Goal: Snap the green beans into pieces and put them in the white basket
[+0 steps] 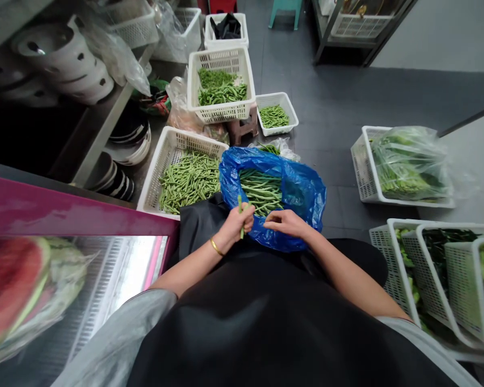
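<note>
My left hand [241,219] is closed around short pieces of green bean [240,201], with a gold bangle on the wrist. To its right, my right hand [284,221] is over the near rim of a blue plastic bag [306,188], fingers curved and thumb side apart; nothing shows in it. Long green beans [262,189] lie inside the open bag, just beyond both hands. Left of the bag, a white basket [148,180] holds many short bean pieces [191,180].
Beyond the bag stand a white basket [221,110] of greens on a stool [244,128] and a small basket [287,128] of beans. Vegetable baskets [365,172] line the right. At left are a metal shelf [105,129] and a glass case with watermelon [12,285].
</note>
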The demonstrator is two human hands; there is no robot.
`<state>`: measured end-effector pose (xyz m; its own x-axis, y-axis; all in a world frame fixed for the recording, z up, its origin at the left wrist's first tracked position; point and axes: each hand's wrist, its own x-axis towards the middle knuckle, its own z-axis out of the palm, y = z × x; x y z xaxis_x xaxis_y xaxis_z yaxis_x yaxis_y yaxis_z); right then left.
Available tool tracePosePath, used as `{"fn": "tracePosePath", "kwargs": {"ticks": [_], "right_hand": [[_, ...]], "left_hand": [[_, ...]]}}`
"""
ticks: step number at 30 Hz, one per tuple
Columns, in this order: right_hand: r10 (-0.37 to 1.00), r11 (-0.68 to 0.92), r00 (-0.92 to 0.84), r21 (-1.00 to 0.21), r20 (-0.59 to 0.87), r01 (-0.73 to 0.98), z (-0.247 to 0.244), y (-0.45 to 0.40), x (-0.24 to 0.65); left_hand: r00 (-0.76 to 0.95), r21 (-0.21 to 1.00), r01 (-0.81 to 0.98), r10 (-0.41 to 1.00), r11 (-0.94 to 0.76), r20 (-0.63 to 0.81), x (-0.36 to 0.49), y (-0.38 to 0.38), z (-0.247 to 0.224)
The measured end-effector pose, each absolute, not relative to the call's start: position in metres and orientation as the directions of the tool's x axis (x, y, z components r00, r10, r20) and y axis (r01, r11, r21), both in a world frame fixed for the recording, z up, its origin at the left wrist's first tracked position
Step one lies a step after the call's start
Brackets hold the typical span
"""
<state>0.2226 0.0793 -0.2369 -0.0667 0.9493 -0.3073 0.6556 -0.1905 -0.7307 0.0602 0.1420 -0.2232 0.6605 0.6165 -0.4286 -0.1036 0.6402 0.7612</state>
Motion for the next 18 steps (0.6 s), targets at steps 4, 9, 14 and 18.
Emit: {"fn": "tracePosePath", "kwargs": {"ticks": [4, 9, 14, 18], "right_hand": [[0.921, -0.006, -0.055, -0.155, -0.386, 0.988, -0.248, 0.110, 0.211], [0.953, 0.009, -0.048, -0.133, -0.299, 0.991, -0.234, 0.121, 0.204], [0.964, 0.159, -0.014, -0.532, 0.265, 0.832, -0.198, 0.072, 0.212], [0.932, 0.187, 0.117, -0.731, 0.343, 0.656, -0.202, 0.035, 0.204]], "left_hand": [[0.601, 0.757, -0.150, 0.667, 0.636, -0.441, 0.055, 0.166, -0.223], [0.570, 0.715, -0.029, 0.599, 0.699, -0.562, 0.055, 0.166, -0.223], [0.666, 0.571, 0.015, 0.418, 0.821, -0.618, 0.068, 0.158, -0.225], [0.742, 0.551, -0.163, 0.470, 0.818, -0.478, 0.085, 0.155, -0.216]]}}
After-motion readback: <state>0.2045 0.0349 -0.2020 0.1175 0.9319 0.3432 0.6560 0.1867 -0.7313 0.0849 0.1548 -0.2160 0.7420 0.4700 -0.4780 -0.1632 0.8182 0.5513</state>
